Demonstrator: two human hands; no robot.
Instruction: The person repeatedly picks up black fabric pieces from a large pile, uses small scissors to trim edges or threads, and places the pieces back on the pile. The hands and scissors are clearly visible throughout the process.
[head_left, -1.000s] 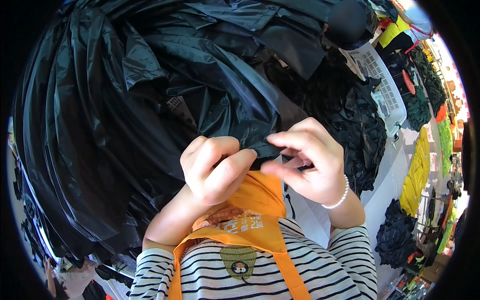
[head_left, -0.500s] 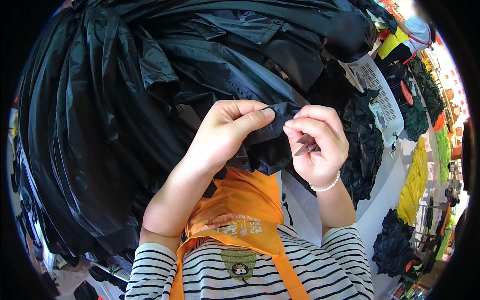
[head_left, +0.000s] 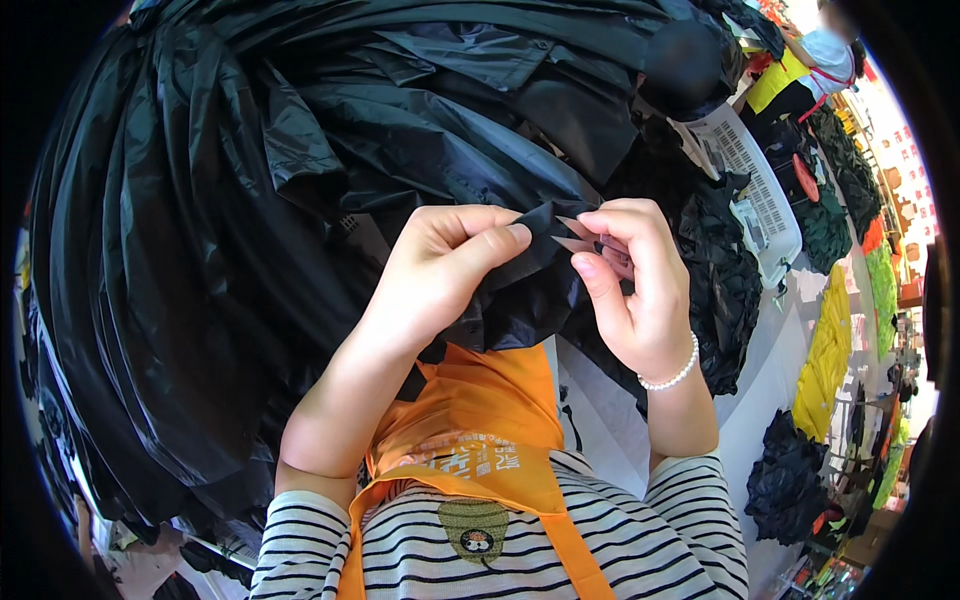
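Between thumb and fingers, my left hand (head_left: 447, 252) pinches the edge of a black garment (head_left: 520, 318) made of smooth, slightly shiny fabric. A small folded corner stands up beyond that thumb. My right hand (head_left: 640, 285) is closed around a pair of thread snips (head_left: 590, 240). Their two pointed blades are spread apart and face left, close beside the pinched fabric. Whether the blades touch the cloth I cannot tell. Below both hands the garment hangs down over my orange apron (head_left: 480, 390).
A big heap of black garments (head_left: 200, 250) fills the left and far side. To the right are a white plastic basket (head_left: 775, 215), a yellow garment (head_left: 825, 350) and a crumpled dark bundle (head_left: 787, 480). Another person (head_left: 825, 60) is at the far right.
My right hand has let go of the fabric edge and turned the snips, so their blades now point left at the cloth. My left hand keeps its pinch.
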